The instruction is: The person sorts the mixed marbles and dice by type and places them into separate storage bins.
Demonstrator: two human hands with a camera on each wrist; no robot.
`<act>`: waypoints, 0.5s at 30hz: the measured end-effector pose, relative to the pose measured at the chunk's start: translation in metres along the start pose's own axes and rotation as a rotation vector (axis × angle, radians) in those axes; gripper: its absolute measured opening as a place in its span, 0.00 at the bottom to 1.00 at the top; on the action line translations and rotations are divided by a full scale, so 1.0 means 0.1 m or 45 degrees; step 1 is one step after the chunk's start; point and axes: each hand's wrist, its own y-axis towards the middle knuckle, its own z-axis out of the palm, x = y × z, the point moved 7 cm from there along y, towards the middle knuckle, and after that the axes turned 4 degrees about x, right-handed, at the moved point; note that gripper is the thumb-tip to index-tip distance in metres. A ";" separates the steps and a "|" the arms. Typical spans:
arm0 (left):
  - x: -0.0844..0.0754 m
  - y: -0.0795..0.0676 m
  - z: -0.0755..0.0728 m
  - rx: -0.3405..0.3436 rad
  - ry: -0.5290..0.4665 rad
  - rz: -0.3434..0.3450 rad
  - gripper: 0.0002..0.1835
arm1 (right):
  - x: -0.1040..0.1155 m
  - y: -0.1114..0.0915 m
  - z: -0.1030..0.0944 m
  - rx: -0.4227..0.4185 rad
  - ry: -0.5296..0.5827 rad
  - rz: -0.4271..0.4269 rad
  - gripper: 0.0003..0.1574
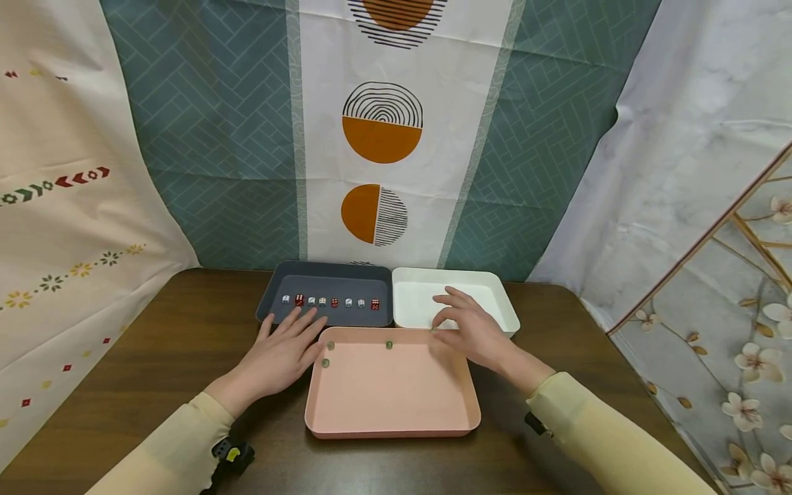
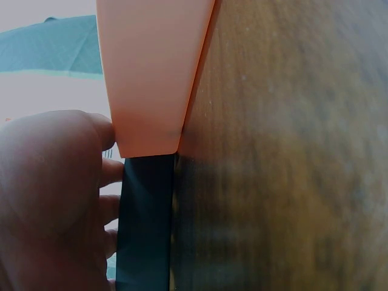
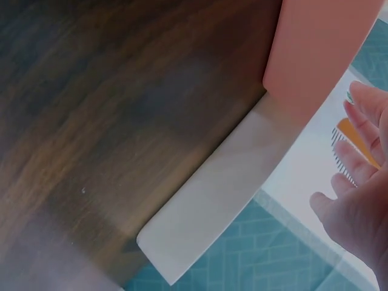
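Over the far right corner of the pink tray [image 1: 396, 399], close to the white tray [image 1: 411, 313], my right hand [image 1: 470, 330] pinches a small green marble [image 3: 350, 97] between thumb and forefinger, its other fingers spread. Three more green marbles lie in the pink tray: one near the far edge's middle [image 1: 389, 344] and two by its far left corner [image 1: 325, 362]. My left hand [image 1: 278, 361] has its fingers extended and spread at the near rim of the dark grey tray [image 1: 334, 275], its thumb right at the pink tray's left rim.
Several red and white dice [image 1: 335, 302] line up in a row inside the dark grey tray. All three trays sit together on a brown wooden table [image 1: 204, 330]. Patterned cloths [image 1: 247, 137] hang behind and at both sides of the table.
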 end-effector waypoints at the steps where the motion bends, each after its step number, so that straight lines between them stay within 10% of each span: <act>1: 0.00 0.00 0.00 0.000 0.002 0.000 0.30 | -0.01 0.00 -0.01 0.000 -0.005 0.007 0.07; 15: 0.01 0.00 0.01 -0.003 0.006 -0.003 0.30 | -0.28 0.01 -0.15 -0.027 -0.058 0.085 0.02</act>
